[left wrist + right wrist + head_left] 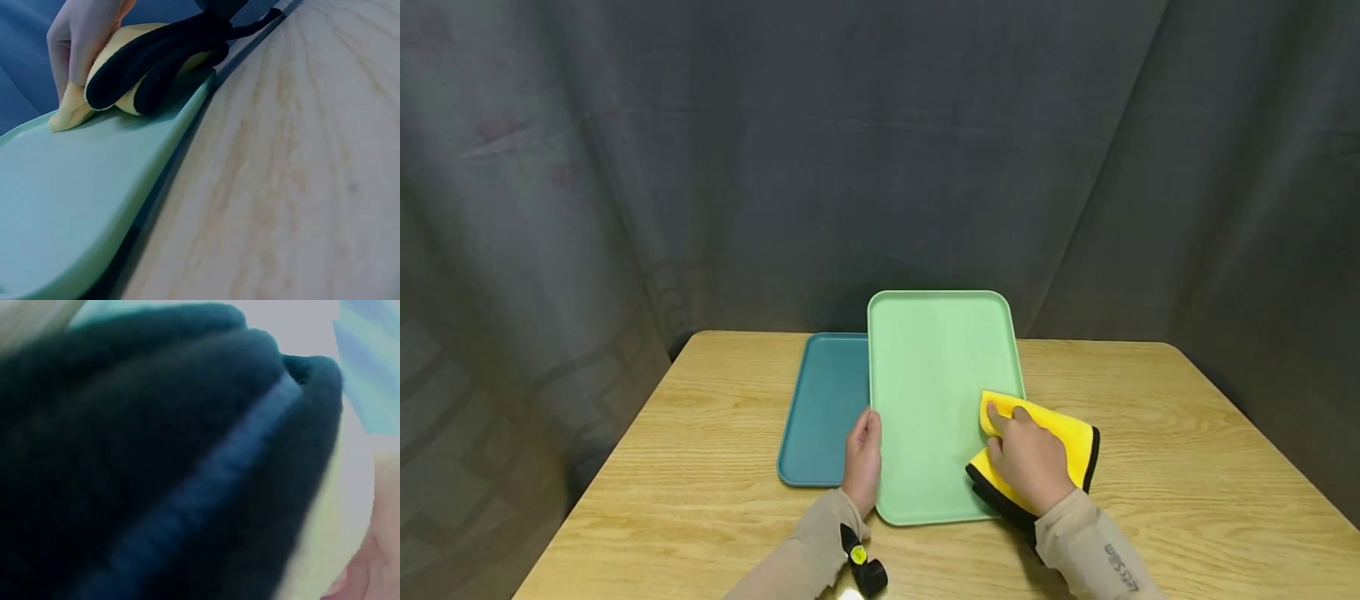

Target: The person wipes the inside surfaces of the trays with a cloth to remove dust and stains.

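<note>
A light green tray (936, 400), tilted up toward me, overlaps the blue tray behind it in the head view. At its left edge my left hand (862, 462) grips the rim, thumb up along the side and the other fingers hidden beneath. My right hand (1030, 458) holds a folded yellow cloth (1071, 433) with black edging against the tray's lower right part. The left wrist view shows the cloth (75, 112) bunched under the right hand's fingers, touching the tray's face. Black folds of the cloth (156, 456) fill most of the right wrist view.
The blue tray (827, 408) lies flat on the wooden table (700, 425), partly covered by the green one. Dark grey curtains (865, 150) hang behind the table's far edge. A black strap with a small device (867, 571) sits on the left wrist.
</note>
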`<state>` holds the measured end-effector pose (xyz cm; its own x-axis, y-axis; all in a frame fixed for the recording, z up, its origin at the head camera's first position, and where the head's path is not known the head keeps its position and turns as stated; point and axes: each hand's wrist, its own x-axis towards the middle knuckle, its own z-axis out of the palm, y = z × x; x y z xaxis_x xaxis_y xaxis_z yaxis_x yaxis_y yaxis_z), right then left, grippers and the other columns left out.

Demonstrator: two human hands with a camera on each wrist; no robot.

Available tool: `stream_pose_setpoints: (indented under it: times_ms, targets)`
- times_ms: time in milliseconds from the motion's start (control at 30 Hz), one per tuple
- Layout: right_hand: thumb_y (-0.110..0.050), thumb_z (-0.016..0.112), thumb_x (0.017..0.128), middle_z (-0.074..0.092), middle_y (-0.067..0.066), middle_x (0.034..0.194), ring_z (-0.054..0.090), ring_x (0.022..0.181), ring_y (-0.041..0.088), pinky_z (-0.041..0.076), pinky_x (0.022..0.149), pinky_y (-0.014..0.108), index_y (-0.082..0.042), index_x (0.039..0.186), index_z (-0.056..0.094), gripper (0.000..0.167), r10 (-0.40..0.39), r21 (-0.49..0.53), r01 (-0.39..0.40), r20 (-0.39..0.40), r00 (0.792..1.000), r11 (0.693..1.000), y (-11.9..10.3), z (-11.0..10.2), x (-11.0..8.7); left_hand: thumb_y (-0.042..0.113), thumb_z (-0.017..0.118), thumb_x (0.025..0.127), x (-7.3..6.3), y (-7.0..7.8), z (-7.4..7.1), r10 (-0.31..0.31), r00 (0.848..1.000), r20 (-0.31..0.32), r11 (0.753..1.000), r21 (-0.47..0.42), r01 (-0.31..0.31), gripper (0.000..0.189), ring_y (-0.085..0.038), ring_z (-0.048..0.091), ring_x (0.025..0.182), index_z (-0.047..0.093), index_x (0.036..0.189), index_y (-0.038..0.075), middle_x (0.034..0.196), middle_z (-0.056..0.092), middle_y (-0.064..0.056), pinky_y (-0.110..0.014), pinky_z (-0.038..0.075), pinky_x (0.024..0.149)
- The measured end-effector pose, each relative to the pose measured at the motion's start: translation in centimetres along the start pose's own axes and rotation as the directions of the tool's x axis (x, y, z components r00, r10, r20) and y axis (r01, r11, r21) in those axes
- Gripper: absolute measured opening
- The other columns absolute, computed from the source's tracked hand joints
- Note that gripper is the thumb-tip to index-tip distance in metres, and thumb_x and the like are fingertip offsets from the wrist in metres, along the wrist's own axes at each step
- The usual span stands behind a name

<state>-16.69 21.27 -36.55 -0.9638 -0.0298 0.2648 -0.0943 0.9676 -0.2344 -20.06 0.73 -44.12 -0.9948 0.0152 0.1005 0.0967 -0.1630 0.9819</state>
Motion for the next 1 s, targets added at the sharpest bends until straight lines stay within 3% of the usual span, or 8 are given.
stream_pose_setpoints:
  times_ms: [333,600,1000]
  targets:
    - [-0.011,0.054,0.085,0.059,0.025,0.093,0.035,0.044,0.019,0.029,0.039,0.025,-0.001,0.129,0.055,0.045,0.042,0.003,-0.042,0.022,0.999,0.999,0.87,-0.04,0.12,0.039,0.033,0.102,0.36,0.14,-0.29,0.022,1.0,0.02,1.0,0.002,-0.022,0.064,-0.041,0.015,0.142,0.02,0.146,-0.005,0.153,0.019,-0.026,-0.051,0.017,0.12]
    - [-0.014,0.054,0.086,0.058,0.028,0.093,0.038,0.046,0.02,0.03,0.039,0.026,0.002,0.13,0.053,0.046,0.079,-0.018,-0.078,0.062,0.995,0.997,0.83,-0.26,0.03,0.042,0.034,0.101,0.38,0.23,-0.29,0.003,1.0,0.022,1.0,0.009,-0.003,0.066,-0.041,0.016,0.142,0.018,0.147,-0.003,0.153,0.018,-0.025,-0.05,0.018,0.119]
    - [-0.012,0.054,0.086,0.061,0.027,0.096,0.038,0.047,0.018,0.03,0.041,0.024,0.005,0.128,0.053,0.045,0.069,0.021,-0.071,0.084,0.994,0.997,0.74,-0.24,-0.31,0.039,0.033,0.102,0.37,0.33,-0.41,0.013,1.0,0.014,1.0,0.026,-0.013,0.064,-0.041,0.017,0.142,0.02,0.146,-0.005,0.152,0.02,-0.027,-0.05,0.02,0.119]
